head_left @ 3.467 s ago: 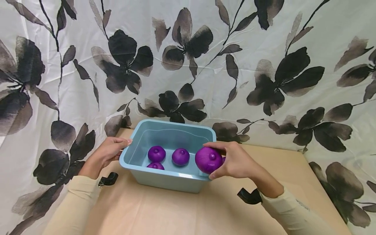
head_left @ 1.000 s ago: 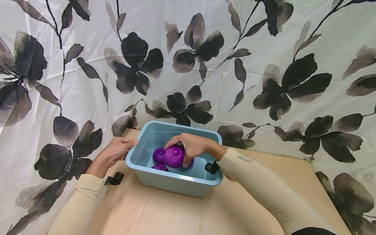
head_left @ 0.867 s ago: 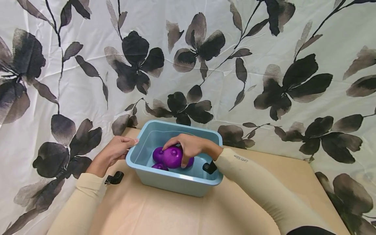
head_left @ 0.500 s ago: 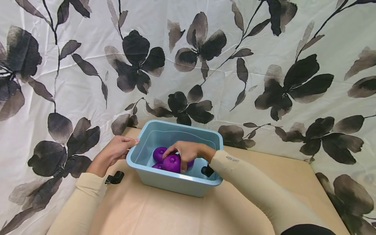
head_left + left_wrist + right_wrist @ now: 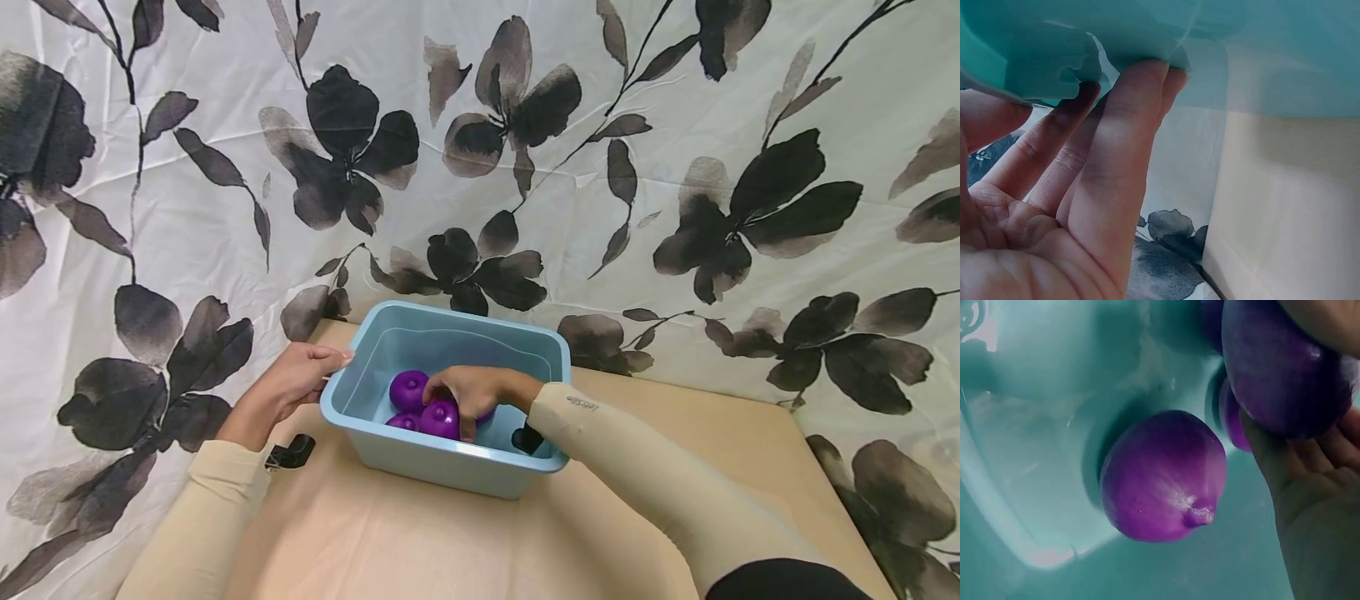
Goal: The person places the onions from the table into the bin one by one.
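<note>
A light blue plastic bin (image 5: 427, 467) stands on the table with several purple onions inside. At its left end, my left hand (image 5: 288, 383) pinches the rim between thumb and fingers; in the left wrist view the fingertips (image 5: 1147, 72) press up under the edge. My right hand (image 5: 476, 393) reaches down into the bin, thumb and fingers around an onion (image 5: 440, 418). Behind and left of that one sits a second onion (image 5: 408, 389), with another (image 5: 402, 421) beside it at the front. The right wrist view shows a loose onion (image 5: 1163, 478) on the bin floor, near the held onion (image 5: 1285, 369).
The bin rests on a tan table (image 5: 735, 433), close to a white floral curtain (image 5: 510, 292) hanging behind. A black wrist mount (image 5: 292, 452) sits at the left cuff. The other black mount (image 5: 527, 439), on my right wrist, is inside the bin.
My right hand has carried its onion from over the bin's right end leftward, then lowered it among the other onions. My left hand has kept its grip on the rim.
</note>
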A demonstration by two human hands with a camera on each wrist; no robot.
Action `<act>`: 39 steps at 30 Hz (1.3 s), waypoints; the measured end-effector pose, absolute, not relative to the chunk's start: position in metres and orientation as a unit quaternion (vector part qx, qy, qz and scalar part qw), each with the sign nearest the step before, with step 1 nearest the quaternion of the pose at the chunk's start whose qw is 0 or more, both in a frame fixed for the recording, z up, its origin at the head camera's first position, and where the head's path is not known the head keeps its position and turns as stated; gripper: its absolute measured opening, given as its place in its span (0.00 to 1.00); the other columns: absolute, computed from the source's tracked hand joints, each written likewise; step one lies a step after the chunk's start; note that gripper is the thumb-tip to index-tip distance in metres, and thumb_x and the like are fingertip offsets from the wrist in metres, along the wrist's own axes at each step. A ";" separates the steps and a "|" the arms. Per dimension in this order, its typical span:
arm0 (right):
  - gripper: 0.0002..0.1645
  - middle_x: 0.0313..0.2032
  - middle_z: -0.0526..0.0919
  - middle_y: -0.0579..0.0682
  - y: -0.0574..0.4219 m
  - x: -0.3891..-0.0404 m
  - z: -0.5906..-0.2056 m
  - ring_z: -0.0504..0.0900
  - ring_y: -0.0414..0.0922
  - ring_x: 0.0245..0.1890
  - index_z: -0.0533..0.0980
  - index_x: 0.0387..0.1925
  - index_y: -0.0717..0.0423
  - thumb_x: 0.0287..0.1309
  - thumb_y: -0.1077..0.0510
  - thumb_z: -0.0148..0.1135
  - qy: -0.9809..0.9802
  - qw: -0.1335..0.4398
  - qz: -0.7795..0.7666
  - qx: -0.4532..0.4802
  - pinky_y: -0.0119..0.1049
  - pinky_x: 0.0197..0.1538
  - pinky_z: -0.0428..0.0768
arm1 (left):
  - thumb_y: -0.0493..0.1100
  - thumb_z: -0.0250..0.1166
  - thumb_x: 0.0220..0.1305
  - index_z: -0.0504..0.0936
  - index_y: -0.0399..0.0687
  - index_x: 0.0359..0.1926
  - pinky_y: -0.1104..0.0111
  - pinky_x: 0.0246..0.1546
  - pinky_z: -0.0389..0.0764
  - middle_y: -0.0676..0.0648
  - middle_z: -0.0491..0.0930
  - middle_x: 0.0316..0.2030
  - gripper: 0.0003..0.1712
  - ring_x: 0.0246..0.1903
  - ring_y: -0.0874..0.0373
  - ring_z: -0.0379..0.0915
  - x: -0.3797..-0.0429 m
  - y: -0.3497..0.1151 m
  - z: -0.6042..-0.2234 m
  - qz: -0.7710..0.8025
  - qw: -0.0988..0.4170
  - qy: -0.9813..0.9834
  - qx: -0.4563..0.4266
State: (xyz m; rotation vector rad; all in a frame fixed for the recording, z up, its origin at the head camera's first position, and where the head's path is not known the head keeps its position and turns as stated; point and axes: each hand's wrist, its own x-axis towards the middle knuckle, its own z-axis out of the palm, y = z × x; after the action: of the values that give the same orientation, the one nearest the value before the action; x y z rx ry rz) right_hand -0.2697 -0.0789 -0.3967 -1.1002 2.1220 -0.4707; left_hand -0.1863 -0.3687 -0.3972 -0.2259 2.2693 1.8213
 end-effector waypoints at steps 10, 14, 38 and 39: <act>0.41 0.53 0.82 0.48 -0.083 -0.273 -0.406 0.76 0.42 0.52 0.77 0.57 0.48 0.39 0.72 0.79 0.827 0.313 -0.102 -0.456 0.37 0.63 0.78 | 0.47 0.63 0.76 0.77 0.26 0.63 0.66 0.36 0.89 0.53 0.85 0.38 0.28 0.35 0.58 0.88 -0.188 -0.363 -0.396 0.627 0.102 0.768 -0.078; 0.38 0.53 0.82 0.48 -0.083 -0.272 -0.405 0.76 0.42 0.50 0.77 0.59 0.47 0.44 0.70 0.77 0.836 0.295 -0.072 -0.457 0.37 0.60 0.79 | 0.47 0.62 0.76 0.77 0.26 0.64 0.67 0.36 0.89 0.54 0.85 0.36 0.29 0.34 0.59 0.87 -0.188 -0.361 -0.394 0.620 0.097 0.774 -0.081; 0.46 0.73 0.72 0.56 -0.012 -0.272 -0.336 0.75 0.56 0.71 0.67 0.74 0.57 0.57 0.54 0.76 0.844 0.196 -0.316 -0.386 0.55 0.74 0.73 | 0.50 0.61 0.77 0.73 0.29 0.69 0.68 0.38 0.89 0.52 0.84 0.40 0.32 0.36 0.62 0.86 -0.185 -0.356 -0.394 0.591 0.106 0.794 -0.093; 0.46 0.73 0.72 0.57 -0.003 -0.272 -0.332 0.75 0.57 0.71 0.67 0.74 0.58 0.58 0.54 0.76 0.843 0.193 -0.329 -0.378 0.55 0.74 0.73 | 0.50 0.61 0.77 0.72 0.28 0.69 0.68 0.38 0.89 0.52 0.84 0.39 0.32 0.35 0.62 0.86 -0.185 -0.356 -0.393 0.590 0.106 0.795 -0.092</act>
State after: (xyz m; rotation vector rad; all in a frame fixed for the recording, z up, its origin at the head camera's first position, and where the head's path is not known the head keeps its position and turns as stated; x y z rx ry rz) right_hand -0.2722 -0.0034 -0.3322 -1.0613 2.3672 -0.9246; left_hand -0.1847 -0.3564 -0.3933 -0.2724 2.3404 1.7387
